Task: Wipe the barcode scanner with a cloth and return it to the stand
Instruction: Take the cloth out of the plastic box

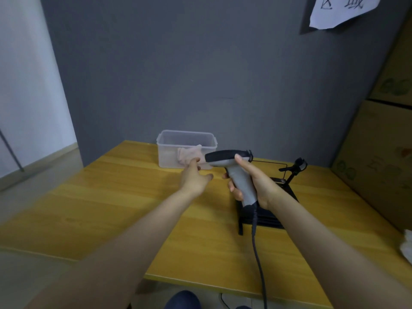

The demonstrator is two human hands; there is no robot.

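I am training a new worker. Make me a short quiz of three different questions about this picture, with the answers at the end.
1. True or false: the scanner sits in its stand.
2. Which hand holds the scanner: A) left, B) right, C) both?
3. Fill in: the pink cloth hangs over the edge of the clear plastic ____.

Key
1. False: the right hand holds it up above the yellow table.
2. B. The left hand reaches toward the cloth, fingers open.
3. box.
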